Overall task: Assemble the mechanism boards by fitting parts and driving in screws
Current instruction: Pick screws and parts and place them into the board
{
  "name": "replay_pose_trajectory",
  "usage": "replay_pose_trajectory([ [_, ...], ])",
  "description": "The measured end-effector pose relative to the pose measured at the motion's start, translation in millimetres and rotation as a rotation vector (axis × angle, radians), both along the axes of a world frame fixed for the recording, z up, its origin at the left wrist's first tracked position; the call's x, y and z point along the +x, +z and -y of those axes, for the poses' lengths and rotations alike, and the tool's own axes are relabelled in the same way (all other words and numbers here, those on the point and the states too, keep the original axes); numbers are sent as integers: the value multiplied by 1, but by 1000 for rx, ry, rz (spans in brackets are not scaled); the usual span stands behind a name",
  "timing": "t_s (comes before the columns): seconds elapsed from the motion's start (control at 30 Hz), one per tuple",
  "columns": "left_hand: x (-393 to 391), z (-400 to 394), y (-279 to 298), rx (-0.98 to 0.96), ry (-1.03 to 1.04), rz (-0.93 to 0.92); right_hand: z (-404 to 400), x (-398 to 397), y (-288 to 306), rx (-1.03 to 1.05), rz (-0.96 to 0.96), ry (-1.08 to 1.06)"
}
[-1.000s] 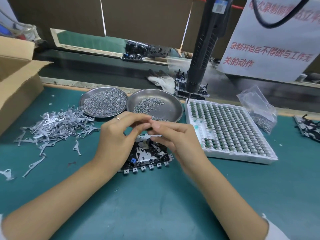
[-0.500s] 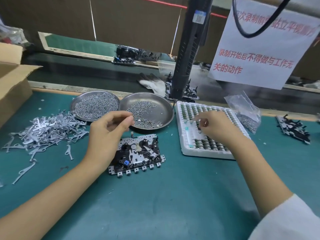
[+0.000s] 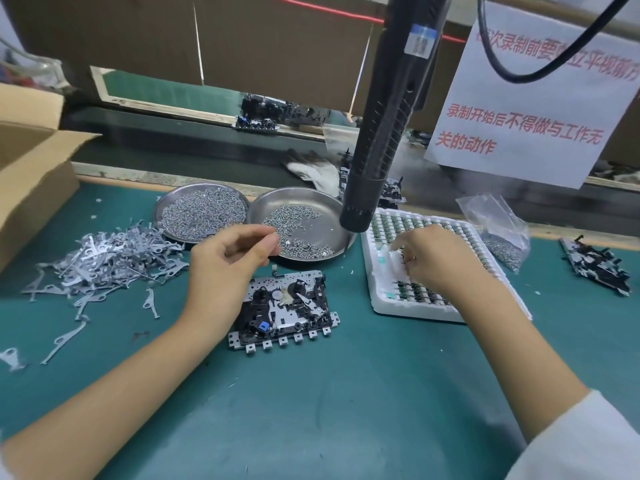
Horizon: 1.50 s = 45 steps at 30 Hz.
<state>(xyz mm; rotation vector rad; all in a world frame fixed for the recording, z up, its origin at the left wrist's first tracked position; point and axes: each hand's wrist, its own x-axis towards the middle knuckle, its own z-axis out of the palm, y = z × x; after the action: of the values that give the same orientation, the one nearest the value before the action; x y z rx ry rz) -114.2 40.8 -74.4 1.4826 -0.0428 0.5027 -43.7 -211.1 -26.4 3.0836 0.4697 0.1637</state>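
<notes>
I see a green bench mat (image 3: pixel 346 410) carrying a mechanism board (image 3: pixel 287 313) and two screw dishes (image 3: pixel 202 211). A foam tray (image 3: pixel 381 292), loose metal levers (image 3: pixel 104 261) and a cardboard box (image 3: pixel 31 178) lie there too.

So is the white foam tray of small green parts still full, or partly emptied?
Partly emptied. The foam tray has bare white pockets at its near-left end, where the right hand reaches in; green parts fill the remaining visible rows.

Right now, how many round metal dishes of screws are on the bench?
2. One round metal dish, heaped with screws, sits beside the pile of stamped metal levers; the other, sparsely filled, touches its right side, next to the white foam tray. None seem hidden.
</notes>
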Motion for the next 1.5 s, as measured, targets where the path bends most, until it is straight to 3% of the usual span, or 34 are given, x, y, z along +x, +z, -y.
replay_pose_trajectory([
  [0.27, -4, 4, 3, 5, -15, -42, 5, -6, 12, 29, -22, -22],
  [0.47, -10, 14, 4, 44, -104, -12, -17, -46, 22, 764, -445, 133],
  [0.6, -14, 17, 3, 78, -153, 3, -54, -50, -7, 1236, -544, 179],
  [0.73, -14, 17, 0, 75, -175, 1, -68, -52, -33, 1510, -582, 103],
  [0.93, -14, 20, -4, 96, -197, -9, -72, -54, -40, 1640, -501, 108],
  [1.5, -13, 19, -5, 98, -202, -18, -69, -56, -41, 1585, -484, 162],
])
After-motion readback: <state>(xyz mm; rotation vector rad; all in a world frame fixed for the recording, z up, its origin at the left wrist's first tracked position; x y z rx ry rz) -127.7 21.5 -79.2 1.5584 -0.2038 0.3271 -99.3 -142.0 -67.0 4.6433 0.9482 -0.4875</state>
